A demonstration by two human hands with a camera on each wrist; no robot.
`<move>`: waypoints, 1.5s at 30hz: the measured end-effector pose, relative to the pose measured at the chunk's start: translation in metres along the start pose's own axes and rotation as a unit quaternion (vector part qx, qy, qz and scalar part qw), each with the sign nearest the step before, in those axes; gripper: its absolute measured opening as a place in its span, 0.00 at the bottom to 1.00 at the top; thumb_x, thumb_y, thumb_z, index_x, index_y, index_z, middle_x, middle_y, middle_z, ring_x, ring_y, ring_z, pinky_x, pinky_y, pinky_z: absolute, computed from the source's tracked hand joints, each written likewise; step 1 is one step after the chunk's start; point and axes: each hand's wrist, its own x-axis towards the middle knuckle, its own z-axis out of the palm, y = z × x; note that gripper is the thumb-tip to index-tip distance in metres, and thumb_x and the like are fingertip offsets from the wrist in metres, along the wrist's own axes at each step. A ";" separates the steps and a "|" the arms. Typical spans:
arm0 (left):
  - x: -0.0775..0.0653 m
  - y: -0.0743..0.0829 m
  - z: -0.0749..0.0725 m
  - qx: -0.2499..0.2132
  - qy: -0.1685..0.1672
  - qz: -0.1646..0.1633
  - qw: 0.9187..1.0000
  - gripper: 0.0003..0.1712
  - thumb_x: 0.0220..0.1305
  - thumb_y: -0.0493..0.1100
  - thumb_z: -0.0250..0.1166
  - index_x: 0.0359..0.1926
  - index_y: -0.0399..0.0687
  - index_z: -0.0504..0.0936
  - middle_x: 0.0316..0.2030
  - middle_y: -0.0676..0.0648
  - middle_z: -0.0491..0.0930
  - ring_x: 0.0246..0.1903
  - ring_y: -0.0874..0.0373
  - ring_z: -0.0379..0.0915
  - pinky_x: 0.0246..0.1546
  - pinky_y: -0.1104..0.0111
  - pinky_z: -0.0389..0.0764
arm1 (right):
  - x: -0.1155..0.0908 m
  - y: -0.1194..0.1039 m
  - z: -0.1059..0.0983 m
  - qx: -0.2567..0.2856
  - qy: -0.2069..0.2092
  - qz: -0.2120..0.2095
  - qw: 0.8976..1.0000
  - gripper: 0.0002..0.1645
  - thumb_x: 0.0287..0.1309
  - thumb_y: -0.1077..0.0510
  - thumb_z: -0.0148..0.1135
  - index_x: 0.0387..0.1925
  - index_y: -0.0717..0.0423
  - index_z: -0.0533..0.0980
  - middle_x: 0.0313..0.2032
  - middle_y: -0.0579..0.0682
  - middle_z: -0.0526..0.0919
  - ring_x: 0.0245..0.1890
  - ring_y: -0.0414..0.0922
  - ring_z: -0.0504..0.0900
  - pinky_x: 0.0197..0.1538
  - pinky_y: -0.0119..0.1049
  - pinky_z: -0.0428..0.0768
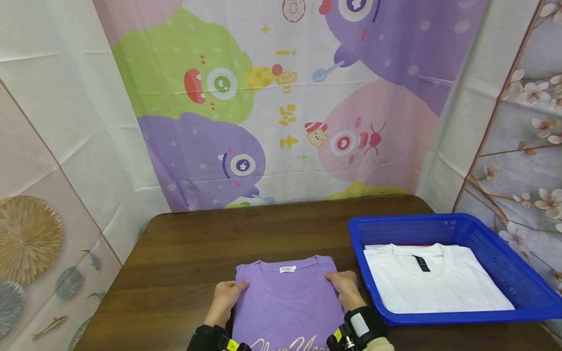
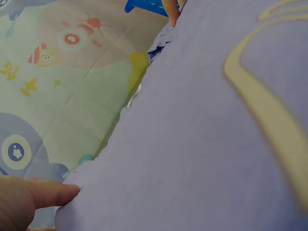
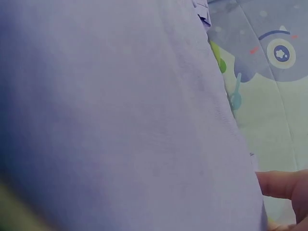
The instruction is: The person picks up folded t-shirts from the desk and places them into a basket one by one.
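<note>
A folded purple T-shirt (image 1: 287, 297) with cream lettering and a white neck label lies at the near side of the table, its collar facing away from me. My left hand (image 1: 227, 298) pinches its left edge near the shoulder, thumb on top. Opposite, my right hand (image 1: 345, 286) pinches the right edge the same way. In the left wrist view the purple cloth fills most of the picture, and the left thumb (image 2: 50, 193) presses on its edge. The right wrist view shows the right thumb (image 3: 276, 184) at the other edge. Fingers under the cloth are mostly hidden.
To the right stands a blue plastic basket (image 1: 465, 318) with a folded white T-shirt (image 1: 432, 287) in it; a bit of reddish cloth shows beneath. The brown wooden table (image 1: 189, 253) reaches back to a cartoon-printed curtain (image 1: 281, 170). Printed cloths hang at both sides.
</note>
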 end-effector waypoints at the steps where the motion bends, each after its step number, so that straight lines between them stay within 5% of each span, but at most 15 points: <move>1: 0.000 0.000 0.001 0.000 0.001 -0.001 1.000 0.15 0.61 0.42 0.62 0.26 0.33 0.76 0.28 0.46 0.72 0.31 0.54 0.68 0.35 0.65 0.73 | 0.000 0.000 0.000 0.000 0.001 0.000 1.000 0.27 0.46 0.66 0.63 0.45 0.85 0.72 0.49 0.78 0.76 0.46 0.62 0.77 0.58 0.56 0.75; 5: 0.000 0.000 0.003 -0.001 0.005 -0.002 1.000 0.16 0.62 0.42 0.62 0.34 0.26 0.79 0.33 0.42 0.75 0.34 0.52 0.70 0.39 0.61 0.76 | -0.001 0.000 -0.002 -0.001 0.005 -0.009 1.000 0.21 0.45 0.67 0.63 0.39 0.82 0.75 0.38 0.69 0.79 0.40 0.57 0.77 0.54 0.54 0.77; 11: -0.003 0.002 0.003 0.002 0.007 0.002 1.000 0.20 0.62 0.41 0.62 0.43 0.22 0.78 0.40 0.35 0.78 0.39 0.49 0.74 0.46 0.53 0.77 | -0.001 0.002 -0.006 0.001 -0.009 -0.013 1.000 0.09 0.47 0.66 0.63 0.25 0.74 0.76 0.22 0.52 0.74 0.28 0.48 0.73 0.33 0.36 0.75; 18: -0.005 0.002 0.002 0.002 0.022 0.038 0.999 0.17 0.60 0.40 0.63 0.38 0.24 0.80 0.29 0.43 0.77 0.30 0.55 0.71 0.32 0.67 0.74 | -0.004 0.002 -0.010 -0.033 -0.018 -0.043 0.998 0.17 0.52 0.64 0.61 0.39 0.78 0.78 0.31 0.62 0.81 0.31 0.49 0.77 0.33 0.36 0.75; 31: -0.015 0.011 -0.004 -0.023 0.043 0.065 0.997 0.19 0.59 0.40 0.64 0.42 0.24 0.79 0.23 0.53 0.72 0.27 0.61 0.67 0.29 0.71 0.70 | -0.019 -0.009 -0.009 -0.051 -0.009 -0.112 0.992 0.14 0.56 0.63 0.58 0.37 0.74 0.77 0.33 0.63 0.80 0.34 0.51 0.75 0.35 0.34 0.71; 45: -0.029 0.024 -0.013 -0.016 0.053 0.094 0.994 0.16 0.60 0.42 0.65 0.42 0.30 0.81 0.26 0.49 0.82 0.26 0.64 0.70 0.27 0.72 0.72 | -0.039 -0.029 -0.019 -0.061 0.000 -0.180 0.982 0.14 0.56 0.64 0.60 0.41 0.73 0.76 0.37 0.67 0.84 0.31 0.44 0.78 0.33 0.32 0.74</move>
